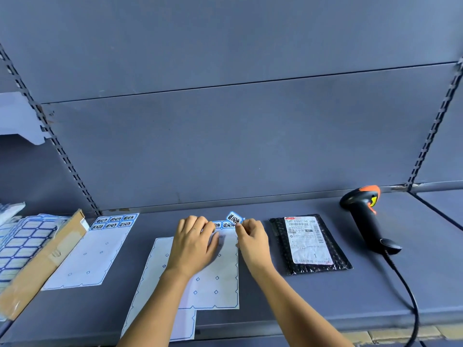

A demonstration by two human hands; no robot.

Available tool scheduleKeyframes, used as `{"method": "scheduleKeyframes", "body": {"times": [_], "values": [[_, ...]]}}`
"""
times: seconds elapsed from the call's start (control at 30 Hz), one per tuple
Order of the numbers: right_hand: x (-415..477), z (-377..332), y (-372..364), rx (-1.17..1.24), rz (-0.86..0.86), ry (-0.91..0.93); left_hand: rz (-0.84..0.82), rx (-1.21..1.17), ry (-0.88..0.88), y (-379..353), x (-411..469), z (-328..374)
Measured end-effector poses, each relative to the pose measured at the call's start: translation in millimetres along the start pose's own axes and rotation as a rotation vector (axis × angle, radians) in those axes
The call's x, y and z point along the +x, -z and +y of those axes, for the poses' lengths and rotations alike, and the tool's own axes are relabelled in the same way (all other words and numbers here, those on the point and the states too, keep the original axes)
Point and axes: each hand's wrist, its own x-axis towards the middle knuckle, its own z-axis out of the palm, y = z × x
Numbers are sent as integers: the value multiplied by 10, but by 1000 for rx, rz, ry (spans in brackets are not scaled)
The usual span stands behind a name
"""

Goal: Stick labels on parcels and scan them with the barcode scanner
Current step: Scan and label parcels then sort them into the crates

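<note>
Label sheet lies mid-shelf, mostly bare backing w/ a few printed stickers left along its far edge. L hand sits palm-down on the sheet, fingers loosely bent, tips pressing near that top row; grips nothing. R hand pinches one label btwn thumb & forefinger at the sheet's top-right corner; it's raised above the far edge, tilted, blue border & black characters showing. Parcel, a black bubble mailer w/ white shipping slip face up, lies flat just right of the R hand, untouched. Barcode scanner rests further right on the shelf, black w/ orange head, cable trailing over the front edge. 2nd sheet lies left of the L hand, six stickers at its top; cardboard box beside it.
</note>
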Motion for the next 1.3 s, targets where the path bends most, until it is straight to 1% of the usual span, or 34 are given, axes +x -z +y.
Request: {"method": "scheduleKeyframes", "body": {"times": [0.1,0.17,0.23,0.27,0.3,0.37,0.43,0.5,0.57,0.63,0.7,0.8,0.9,1.07,1.2,1.3], "values": [[-85,-25,142,-47,-23,68,-59,-6,-68,-50,-1,-20],[-152,-110,350,-152,-5,203,-46,4,-122,-64,2,-17],[-180,-202,649,-288,30,345,-14,53,-113,-44,10,-18],[-152,-217,830,-344,55,378,7,72,-91,-30,6,-22],[-106,-218,1045,-390,82,382,20,81,-62,-15,9,-20],[-5,-181,1448,-459,117,310,20,67,6,5,52,-45],[33,-84,1755,-502,125,221,-10,4,71,23,182,-7],[22,11,1924,-528,145,169,-48,-70,114,47,368,129],[-1,128,2004,-571,176,133,-77,-136,108,58,519,337],[-20,236,2053,-617,213,119,-125,-205,41,51,586,614],[-40,285,2056,-631,238,148,-181,-282,-25,53,591,941],[-63,315,2040,-682,239,243,-234,-391,-87,48,563,1433],[-64,318,2061,-704,218,259,-246,-418,-108,38,524,1732],[-46,373,2020,-908,209,272,-259,-371,-140,18,402,1895],[-58,387,1975,-1044,247,317,-294,-367,-109,19,344,1904],[-85,377,1938,-1160,269,282,-319,-372,-94,32,355,1913]]}}
